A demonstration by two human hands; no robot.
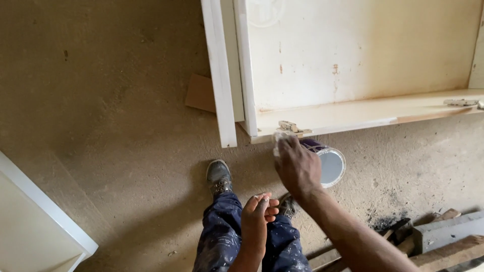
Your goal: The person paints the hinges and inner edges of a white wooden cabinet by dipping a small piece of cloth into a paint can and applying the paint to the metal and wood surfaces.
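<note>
Right hand [298, 166] presses pale rag [280, 137], grip closed on it, against cabinet [353, 55] front edge by hinge [292, 127]. Left hand [258, 207] idle above knees, fingers curled, seemingly empty. Open paint can [330, 165] on floor [111, 126] under edge, within reach.

Dusty concrete floor [111, 126], bearing an open paint tin [330, 163] beside a white cabinet carcass [353, 65]. Cardboard scrap [200, 93] lying flat by the cabinet. Timber offcuts [443, 242] stacked lower right.

Matt white-painted wooden cabinet [353, 60], glossy metal paint tin [330, 163], rough dusty concrete floor [111, 126].
</note>
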